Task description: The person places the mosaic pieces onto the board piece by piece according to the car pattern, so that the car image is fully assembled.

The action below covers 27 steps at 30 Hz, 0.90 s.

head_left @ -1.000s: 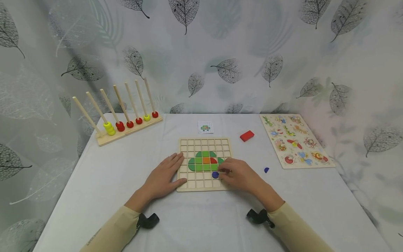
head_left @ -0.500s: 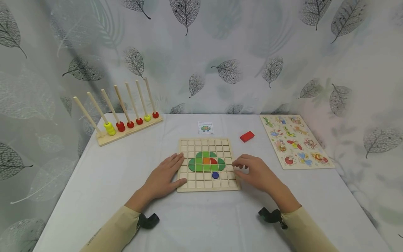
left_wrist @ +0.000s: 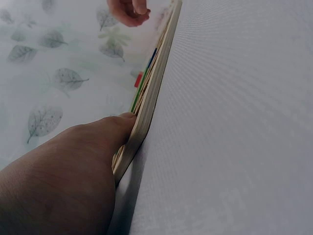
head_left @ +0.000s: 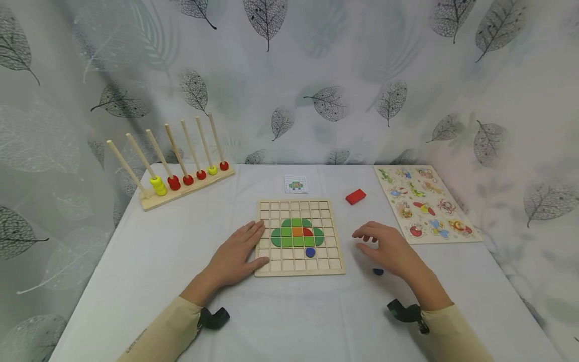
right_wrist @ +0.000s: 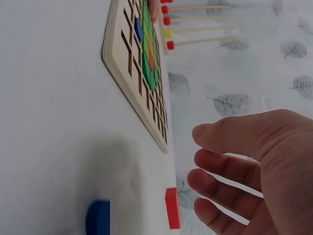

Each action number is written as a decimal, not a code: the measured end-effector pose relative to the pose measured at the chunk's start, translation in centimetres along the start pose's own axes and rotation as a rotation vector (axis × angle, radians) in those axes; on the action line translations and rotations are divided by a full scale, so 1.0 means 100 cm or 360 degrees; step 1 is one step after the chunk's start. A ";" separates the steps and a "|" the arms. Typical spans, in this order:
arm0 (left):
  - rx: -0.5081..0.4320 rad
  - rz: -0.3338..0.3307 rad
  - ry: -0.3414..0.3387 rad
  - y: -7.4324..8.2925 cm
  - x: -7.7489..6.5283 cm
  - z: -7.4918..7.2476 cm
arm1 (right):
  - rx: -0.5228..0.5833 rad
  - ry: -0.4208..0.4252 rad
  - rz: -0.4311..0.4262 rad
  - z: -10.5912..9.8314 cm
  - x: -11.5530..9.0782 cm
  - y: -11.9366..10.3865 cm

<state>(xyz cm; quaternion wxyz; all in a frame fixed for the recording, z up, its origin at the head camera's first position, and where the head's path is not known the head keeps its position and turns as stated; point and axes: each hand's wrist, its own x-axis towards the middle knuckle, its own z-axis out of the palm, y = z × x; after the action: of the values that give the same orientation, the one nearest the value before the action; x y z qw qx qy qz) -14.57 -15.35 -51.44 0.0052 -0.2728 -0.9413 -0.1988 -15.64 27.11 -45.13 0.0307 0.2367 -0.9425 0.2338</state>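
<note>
My left hand rests on the left edge of a square wooden grid board, fingers extended; in the left wrist view its thumb lies on the rim. A shape of green tiles with an orange tile and a red tile fills the board's middle. Below it sits a round blue piece. To the right of the board, my right hand hovers over the table with loosely bent fingers, holding nothing. A dark blue half-round piece lies under that hand, plainer in the right wrist view.
A small pattern card lies behind the board. A red block is at the back right. An insect-picture board lies far right. At the back left stands a peg rack with red and yellow beads.
My right hand has left the board and moved right, uncovering a green piece at the shape's right end. The dark blue piece under the hand has come into view. My left hand stays put.
</note>
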 end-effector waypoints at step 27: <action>0.0039 -0.0010 -0.0019 -0.003 0.001 0.004 | 0.0062 -0.0189 0.0447 -0.021 -0.022 0.053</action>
<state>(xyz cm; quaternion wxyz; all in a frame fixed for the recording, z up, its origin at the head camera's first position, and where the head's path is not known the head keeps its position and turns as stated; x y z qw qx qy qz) -14.79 -15.38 -51.95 0.0024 -0.2711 -0.9445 -0.1856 -16.25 33.10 -45.93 -0.0627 0.1163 -0.9618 0.2396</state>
